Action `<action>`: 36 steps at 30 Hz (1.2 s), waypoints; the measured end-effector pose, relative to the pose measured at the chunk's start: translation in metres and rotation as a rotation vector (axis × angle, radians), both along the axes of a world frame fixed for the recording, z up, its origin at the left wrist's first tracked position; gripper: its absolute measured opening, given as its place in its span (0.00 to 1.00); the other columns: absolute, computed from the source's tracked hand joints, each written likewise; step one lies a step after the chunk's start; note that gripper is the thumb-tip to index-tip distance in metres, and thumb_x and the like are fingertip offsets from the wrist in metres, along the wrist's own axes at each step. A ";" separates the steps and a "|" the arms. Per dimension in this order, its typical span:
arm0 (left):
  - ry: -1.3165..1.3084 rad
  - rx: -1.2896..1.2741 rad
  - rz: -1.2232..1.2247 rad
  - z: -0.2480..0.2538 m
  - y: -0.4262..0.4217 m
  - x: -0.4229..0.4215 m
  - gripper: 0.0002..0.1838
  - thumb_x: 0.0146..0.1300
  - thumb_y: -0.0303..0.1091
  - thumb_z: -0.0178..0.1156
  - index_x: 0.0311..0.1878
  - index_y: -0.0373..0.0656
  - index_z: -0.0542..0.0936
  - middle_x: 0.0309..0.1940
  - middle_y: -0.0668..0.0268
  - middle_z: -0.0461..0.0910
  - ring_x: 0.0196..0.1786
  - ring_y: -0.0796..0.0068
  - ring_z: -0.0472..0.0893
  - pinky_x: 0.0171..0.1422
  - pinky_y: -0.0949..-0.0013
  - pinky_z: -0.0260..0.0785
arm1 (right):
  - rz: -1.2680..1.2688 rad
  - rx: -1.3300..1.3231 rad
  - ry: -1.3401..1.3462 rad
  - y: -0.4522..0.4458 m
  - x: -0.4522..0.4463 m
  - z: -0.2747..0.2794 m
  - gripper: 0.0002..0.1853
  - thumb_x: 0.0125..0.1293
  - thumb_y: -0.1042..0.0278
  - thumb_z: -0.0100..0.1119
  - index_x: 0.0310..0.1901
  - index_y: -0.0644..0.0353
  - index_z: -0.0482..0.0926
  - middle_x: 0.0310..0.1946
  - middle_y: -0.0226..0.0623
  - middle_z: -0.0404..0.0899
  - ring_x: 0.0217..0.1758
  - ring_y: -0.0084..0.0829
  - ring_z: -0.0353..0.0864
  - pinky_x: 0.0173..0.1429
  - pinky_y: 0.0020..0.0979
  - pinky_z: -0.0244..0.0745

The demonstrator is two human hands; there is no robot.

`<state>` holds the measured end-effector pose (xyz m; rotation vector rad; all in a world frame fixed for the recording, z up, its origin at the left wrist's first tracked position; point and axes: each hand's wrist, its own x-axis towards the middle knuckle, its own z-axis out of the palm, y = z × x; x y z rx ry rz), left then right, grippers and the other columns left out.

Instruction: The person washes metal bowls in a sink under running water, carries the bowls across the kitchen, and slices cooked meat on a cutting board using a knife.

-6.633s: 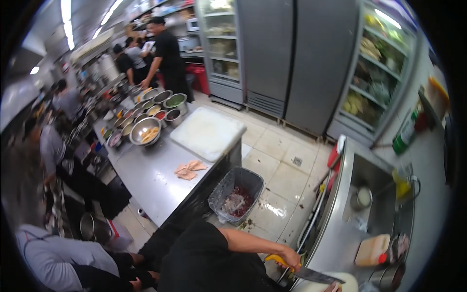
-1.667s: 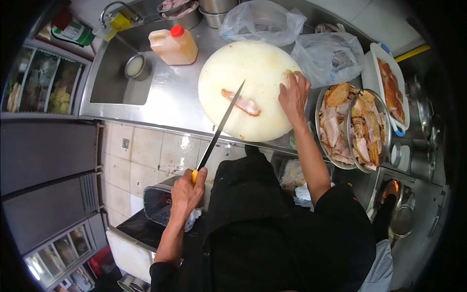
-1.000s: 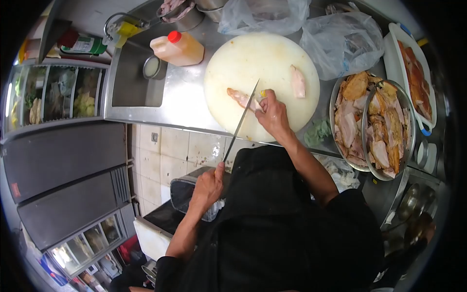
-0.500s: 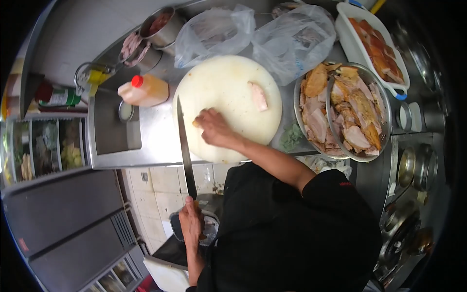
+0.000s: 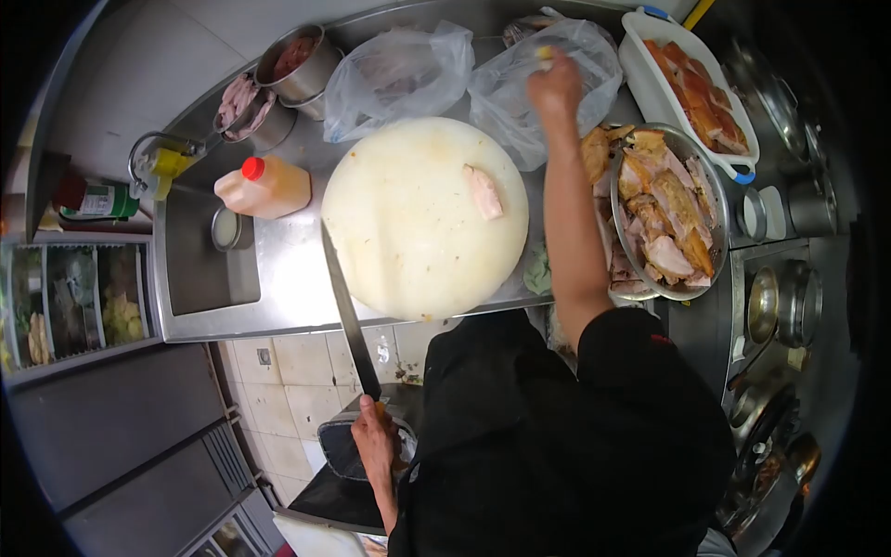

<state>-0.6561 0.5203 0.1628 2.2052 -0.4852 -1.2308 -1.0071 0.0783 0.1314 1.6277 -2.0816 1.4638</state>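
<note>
My left hand [image 5: 375,440] is wrapped round the handle of a long knife [image 5: 347,311], low at the counter's front edge. The blade points away from me, its tip over the left rim of the round white cutting board [image 5: 408,213]. A pale piece of meat [image 5: 484,192] lies alone on the board's right side. Beyond the board, my right hand [image 5: 557,88] is above a clear plastic bag [image 5: 506,102]. Its fingers pinch a small yellowish scrap [image 5: 545,56], too small to name surely.
Right of the board, a metal colander [image 5: 620,232] of cooked meat pieces overlaps another full bowl. A white tray [image 5: 640,46] holds browned meat behind them. A second plastic bag [image 5: 399,79], metal pots [image 5: 311,79] and a red-capped jug [image 5: 269,188] stand at the back left, near the sink [image 5: 200,288].
My right hand has moved from the board, away and to the right, to above the plastic bag, carrying the small scrap. My left hand still holds the knife in nearly the same place.
</note>
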 end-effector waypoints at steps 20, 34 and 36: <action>-0.015 0.040 -0.318 -0.018 -0.001 0.048 0.35 0.74 0.66 0.43 0.22 0.43 0.69 0.12 0.72 0.64 0.14 0.80 0.64 0.17 0.70 0.54 | 0.933 0.068 0.092 0.165 0.153 -0.051 0.21 0.47 0.85 0.58 0.46 0.59 0.79 0.37 0.40 0.81 0.47 0.45 0.77 0.51 0.43 0.71; -0.337 0.185 -0.515 0.014 -0.008 0.017 0.36 0.77 0.59 0.41 0.40 0.29 0.80 0.36 0.32 0.79 0.49 0.29 0.77 0.52 0.42 0.68 | 0.941 0.146 0.043 0.203 0.145 -0.088 0.09 0.56 0.73 0.69 0.39 0.60 0.85 0.45 0.37 0.82 0.53 0.43 0.77 0.55 0.42 0.73; -0.321 0.152 -0.511 0.026 -0.015 0.009 0.35 0.77 0.58 0.41 0.40 0.29 0.80 0.35 0.33 0.79 0.48 0.29 0.77 0.52 0.42 0.69 | 0.953 0.133 0.043 0.200 0.148 -0.093 0.07 0.56 0.74 0.68 0.38 0.59 0.85 0.44 0.36 0.83 0.52 0.42 0.78 0.55 0.41 0.73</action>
